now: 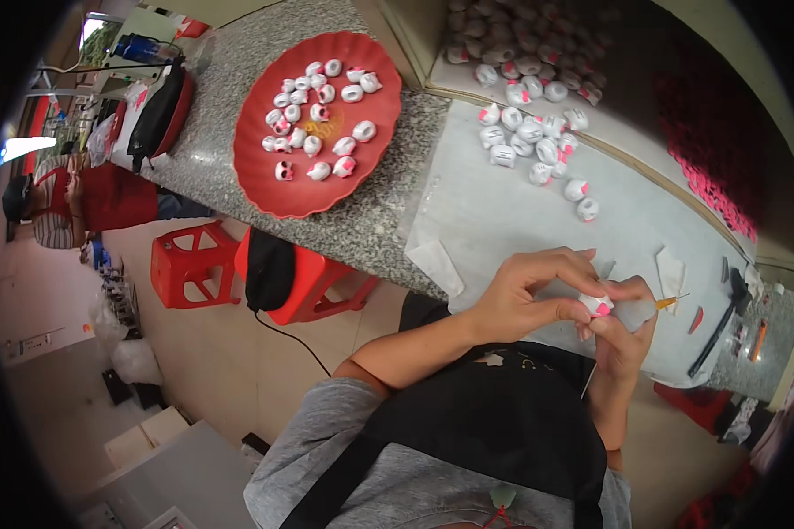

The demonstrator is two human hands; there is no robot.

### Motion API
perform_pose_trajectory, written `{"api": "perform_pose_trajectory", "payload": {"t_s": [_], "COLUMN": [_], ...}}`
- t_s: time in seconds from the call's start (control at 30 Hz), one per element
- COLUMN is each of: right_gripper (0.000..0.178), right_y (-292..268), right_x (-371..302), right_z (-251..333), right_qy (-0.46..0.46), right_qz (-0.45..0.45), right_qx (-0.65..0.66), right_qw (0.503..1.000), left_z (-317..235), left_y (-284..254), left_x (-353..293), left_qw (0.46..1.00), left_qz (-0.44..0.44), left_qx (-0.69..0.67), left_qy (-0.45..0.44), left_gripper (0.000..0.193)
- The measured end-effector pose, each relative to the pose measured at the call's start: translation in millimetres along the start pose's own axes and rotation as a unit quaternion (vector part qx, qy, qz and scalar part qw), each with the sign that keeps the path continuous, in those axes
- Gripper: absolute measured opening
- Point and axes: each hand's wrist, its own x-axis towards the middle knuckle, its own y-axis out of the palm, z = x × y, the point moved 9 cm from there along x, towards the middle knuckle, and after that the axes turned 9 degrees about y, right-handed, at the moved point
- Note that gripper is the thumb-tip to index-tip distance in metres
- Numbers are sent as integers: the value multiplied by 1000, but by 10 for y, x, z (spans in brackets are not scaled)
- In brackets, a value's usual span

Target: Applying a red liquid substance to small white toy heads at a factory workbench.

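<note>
Over the white sheet [468, 194], my left hand [529, 291] pinches a small white figure with a bright pink patch [598, 306] between thumb and fingertips. My right hand [625, 348] meets it from the other side, its thumb against the same piece. Tucked in the right hand is a translucent squeeze bottle [633, 313] with a yellow needle tip, which points away to the right. Several similar white and pink pieces [538, 132] lie loose on the sheet beyond my hands.
A red scalloped plate [249, 150] with several white pieces stands on the granite counter [375, 220]. A larger heap of pieces [529, 40] fills the back. Paper scraps [670, 269] and a black long-handled tool [719, 331] lie right. Red stools [194, 264] and another person [71, 198] are left.
</note>
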Motion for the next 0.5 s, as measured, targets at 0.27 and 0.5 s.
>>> {"api": "perform_pose_trajectory", "payload": {"t_s": [0.27,0.5], "right_gripper": [47,36], "right_y": [125,-348], "right_x": [224,48], "right_z": [-67,144], "right_qy": [41,-36], "right_qz": [-7,-96], "right_qx": [-50,-36], "right_qw": [998,994], "left_z": [-1213,-749], "left_y": [-1200,-653], "left_x": [-107,356], "left_qw": [840,755], "left_qz": [-314,-11], "left_qx": [426,651], "left_qy": [116,81], "left_gripper": [24,28]}}
